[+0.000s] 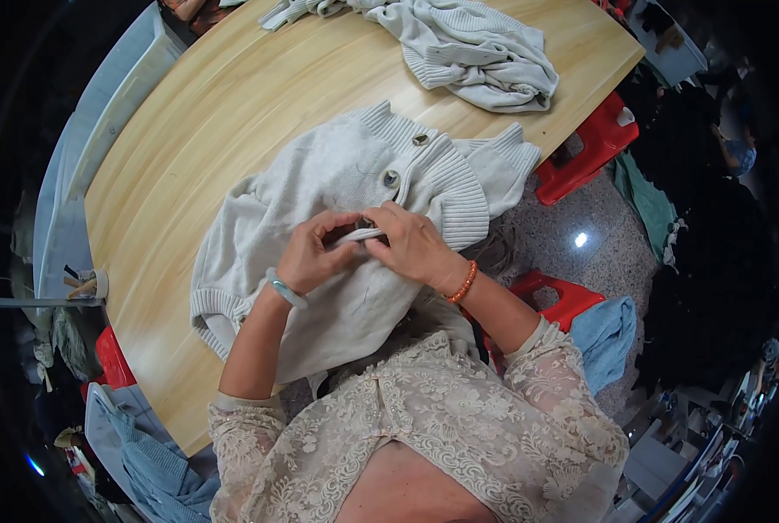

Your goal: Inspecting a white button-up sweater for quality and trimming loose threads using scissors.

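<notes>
Speckled grey floor (572,218) shows to the right of a pale yellow, wood-grained table (158,227). On its near part, just in front of the person's cream lace top (319,444), lies a light grey knitted cardigan (306,170) with ribbed edges and round buttons (391,179). Both hands meet over it: the left hand (319,253), below a pale green bangle (285,288), pinches a folded strip of the knit between thumb and fingers; the right hand (414,248), below an orange bead bracelet (464,282), holds the same fold from the right, fingers close together. Their tips nearly meet at a dark button, partly hidden. Farther off, a crumpled heap of light grey knitwear (481,57) rests at the table's far end. Two red plastic stools (594,139) (568,301) stand to the right, with a blue cloth (605,336) beside the nearer one.
</notes>
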Available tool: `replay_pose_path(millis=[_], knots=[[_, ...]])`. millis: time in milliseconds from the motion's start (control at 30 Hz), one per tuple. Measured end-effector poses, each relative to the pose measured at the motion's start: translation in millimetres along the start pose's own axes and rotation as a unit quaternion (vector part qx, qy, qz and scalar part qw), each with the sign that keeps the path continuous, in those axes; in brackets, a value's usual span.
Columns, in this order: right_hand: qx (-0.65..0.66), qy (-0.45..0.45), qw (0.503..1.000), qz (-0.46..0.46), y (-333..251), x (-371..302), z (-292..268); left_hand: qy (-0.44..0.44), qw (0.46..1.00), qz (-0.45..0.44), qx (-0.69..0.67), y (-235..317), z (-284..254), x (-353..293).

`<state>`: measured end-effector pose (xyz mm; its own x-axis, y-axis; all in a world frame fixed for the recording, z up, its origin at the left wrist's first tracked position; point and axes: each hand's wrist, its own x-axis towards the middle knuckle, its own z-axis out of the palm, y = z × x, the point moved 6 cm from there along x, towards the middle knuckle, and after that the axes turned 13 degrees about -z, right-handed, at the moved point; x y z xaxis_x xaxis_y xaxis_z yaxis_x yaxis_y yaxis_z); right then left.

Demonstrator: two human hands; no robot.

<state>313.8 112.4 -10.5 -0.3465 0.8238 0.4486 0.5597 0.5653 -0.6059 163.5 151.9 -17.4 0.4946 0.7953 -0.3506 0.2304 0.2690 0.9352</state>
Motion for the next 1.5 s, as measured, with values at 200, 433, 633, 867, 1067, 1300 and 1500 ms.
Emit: replay_pose_path(millis=[200, 433, 633, 867, 1067, 1300, 1500], knots=[[0.048, -0.026, 0.998, -0.019, 7.2, 5.9, 3.0, 0.106, 0.972, 0.023, 0.209, -8.4, -7.5, -1.3], [0.018, -0.013, 0.999, -0.033, 7.3, 6.5, 6.0, 0.099, 0.982, 0.017, 0.162, -16.1, -10.1, 0.1], [0.147, -0.008, 0.985, -0.088, 5.9, 12.9, 0.4, 0.077, 0.986, 0.035, 0.145, -9.5, -11.7, 0.1], [-0.035, -0.064, 0.997, -0.028, 20.9, 5.0, -33.5, 0.135, 0.961, 0.026, 0.240, 0.8, -21.5, -4.3], [-0.090, -0.090, 0.991, -0.039, 29.6, -3.2, -40.7, 0.269, 0.778, 0.253, 0.508, 55.6, 6.9, -10.7], [-0.047, -0.036, 0.998, -0.030, 28.2, -4.1, -37.7, 0.187, 0.876, 0.113, 0.429, 44.1, 45.1, 56.2], [-0.021, 0.001, 0.999, -0.031, 26.7, -10.0, -39.5, 0.105, 0.961, -0.015, 0.257, 25.4, 28.0, 69.1]])
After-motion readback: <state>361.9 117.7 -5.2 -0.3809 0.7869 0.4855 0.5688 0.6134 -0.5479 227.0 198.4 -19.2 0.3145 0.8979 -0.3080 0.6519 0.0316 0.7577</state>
